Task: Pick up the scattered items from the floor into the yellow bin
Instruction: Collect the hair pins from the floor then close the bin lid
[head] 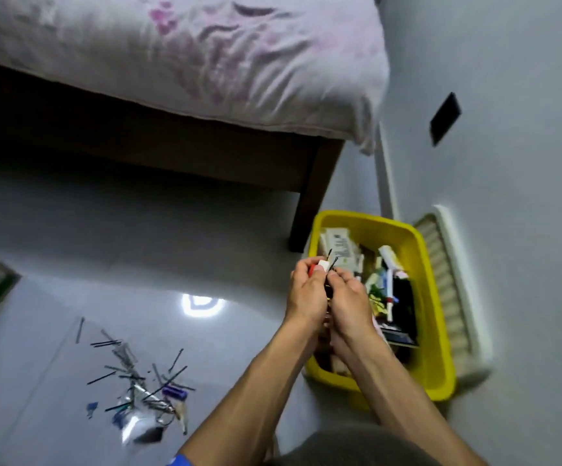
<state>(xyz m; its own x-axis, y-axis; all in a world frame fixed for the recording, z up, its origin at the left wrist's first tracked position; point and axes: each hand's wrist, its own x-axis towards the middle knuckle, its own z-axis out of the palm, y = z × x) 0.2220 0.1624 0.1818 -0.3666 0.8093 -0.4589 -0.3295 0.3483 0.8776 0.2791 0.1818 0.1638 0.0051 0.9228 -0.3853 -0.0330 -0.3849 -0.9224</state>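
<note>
yellow bin (436, 297) beside bed leg (310, 210), scattered items (138, 381) left

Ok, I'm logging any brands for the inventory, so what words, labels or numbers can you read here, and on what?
None can be read.
Pale cartons in the yellow bin: dark print, too blurred to read.
Dark box in the bin: light markings, too blurred.
Purple tube on the floor: no lettering visible.
Items in the left hand and right hand: nothing legible.
</note>
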